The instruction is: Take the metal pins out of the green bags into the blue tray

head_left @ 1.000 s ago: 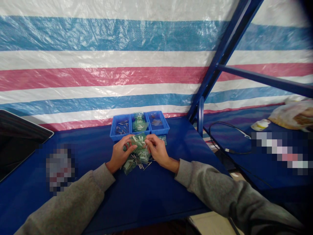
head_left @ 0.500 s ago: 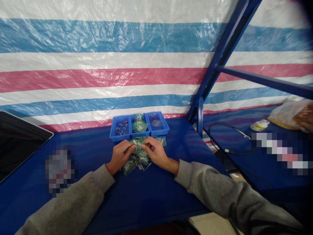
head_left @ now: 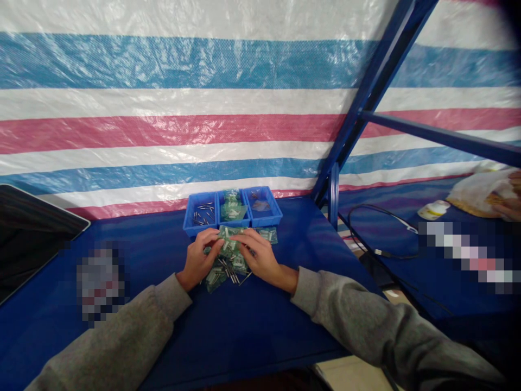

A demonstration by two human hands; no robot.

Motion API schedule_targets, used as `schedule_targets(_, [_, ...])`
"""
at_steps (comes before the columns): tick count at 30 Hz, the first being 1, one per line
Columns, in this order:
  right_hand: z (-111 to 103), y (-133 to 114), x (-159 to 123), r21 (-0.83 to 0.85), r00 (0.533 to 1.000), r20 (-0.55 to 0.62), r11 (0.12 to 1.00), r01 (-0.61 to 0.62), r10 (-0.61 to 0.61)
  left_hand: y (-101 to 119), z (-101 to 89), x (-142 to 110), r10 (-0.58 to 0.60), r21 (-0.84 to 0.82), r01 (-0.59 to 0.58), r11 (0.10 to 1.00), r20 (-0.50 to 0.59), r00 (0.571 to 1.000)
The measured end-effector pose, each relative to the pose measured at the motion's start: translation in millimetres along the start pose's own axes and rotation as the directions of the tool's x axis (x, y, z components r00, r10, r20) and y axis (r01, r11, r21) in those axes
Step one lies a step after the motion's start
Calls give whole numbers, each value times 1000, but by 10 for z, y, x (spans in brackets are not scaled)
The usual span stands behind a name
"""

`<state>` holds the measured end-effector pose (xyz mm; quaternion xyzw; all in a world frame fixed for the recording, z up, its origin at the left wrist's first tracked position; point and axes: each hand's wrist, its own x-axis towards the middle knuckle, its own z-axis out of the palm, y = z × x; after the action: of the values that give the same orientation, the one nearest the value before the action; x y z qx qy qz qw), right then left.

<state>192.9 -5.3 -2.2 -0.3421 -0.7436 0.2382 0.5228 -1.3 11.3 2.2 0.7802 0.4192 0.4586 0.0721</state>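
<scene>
Between my two hands is a small green-tinted plastic bag (head_left: 228,233) with pale pieces inside. My left hand (head_left: 201,254) pinches its left side between thumb and fingers. On its right side, my right hand (head_left: 260,254) has its fingers closed along the top edge, partly covering it. Below the hands, several more green bags (head_left: 215,278) lie in a pile with loose thin metal rods (head_left: 231,270). Just beyond stand three joined blue bins: the left bin (head_left: 188,220) holds metal rods, the middle bin (head_left: 234,223) green bags, the right bin (head_left: 266,220) small clear bits.
A dark screen-like panel (head_left: 36,244) stands at the left. To the right are a blue metal frame (head_left: 366,103), a black cable (head_left: 352,228), a white bottle (head_left: 433,209) and a plastic bag (head_left: 472,190) with another person's hand at it. Striped sheeting (head_left: 183,130) hangs behind.
The bag has stayed between my hands. My right hand's fingers have shifted left over its top edge, and the thumbs have moved slightly. The piles and bins look the same.
</scene>
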Motion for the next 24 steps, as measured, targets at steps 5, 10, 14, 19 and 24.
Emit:
schedule_targets(5, [5,23,22,-27,999,-46,999,-26,24,33,-71,13,75,-102,-58,993,167,983])
schedule_targets(10, [15,30,21,-71,994,-55,992,-99,95,69,-61,28,113,-16,-112,994,114,987])
schedule_targets(14, [-10,-36,27,-72,995,-32,993,-97,95,71,-49,21,58,35,-61,998,69,996])
schedule_targets(19, [-76,3,130,7,980,-46,981,-194,194,79,-80,35,-125,-86,124,989,-13,992])
schedule_targets(24, [-158,149,341,273,906,193,866,-419,377,89,-75,34,-130,-114,125,986,-30,991])
